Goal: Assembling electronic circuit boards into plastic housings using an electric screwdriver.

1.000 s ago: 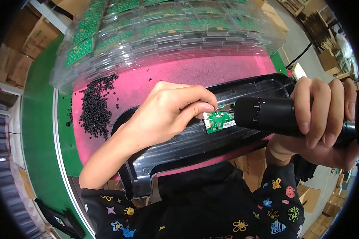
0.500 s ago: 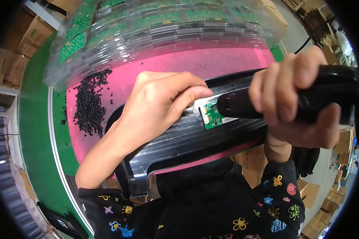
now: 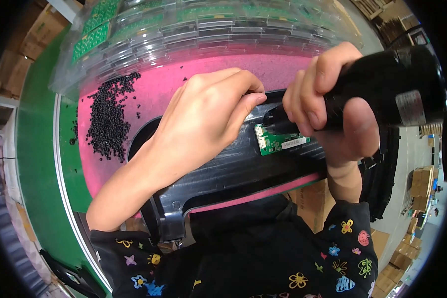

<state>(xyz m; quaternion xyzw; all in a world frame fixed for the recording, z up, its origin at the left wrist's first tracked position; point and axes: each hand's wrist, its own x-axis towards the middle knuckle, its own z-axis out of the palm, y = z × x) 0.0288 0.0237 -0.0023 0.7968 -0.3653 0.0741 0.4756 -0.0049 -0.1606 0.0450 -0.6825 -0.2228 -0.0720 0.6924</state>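
A small green circuit board (image 3: 283, 144) with white connectors and a pale label lies in a long black plastic housing (image 3: 218, 171). My right hand (image 3: 328, 102) wraps round a black power screwdriver (image 3: 387, 87), tilted with its dark nose over the board's upper edge. Where its tip touches, if at all, I cannot see. My left hand (image 3: 203, 111) hovers over the housing just left of the board, thumb and forefinger pinched together near the screwdriver's nose. Anything between those fingertips is too small or hidden to make out.
A pile of tiny black screw-like pieces (image 3: 108, 121) lies left on the pink mat (image 3: 159, 82). Stacked clear plastic trays (image 3: 203, 47) with green boards stand at the back. The green tabletop (image 3: 39, 164) edges the mat. Cardboard boxes (image 3: 422, 184) are at the right.
My right hand and the screwdriver have shifted left and up, uncovering more of the circuit board. My left hand has risen slightly, still pinched.
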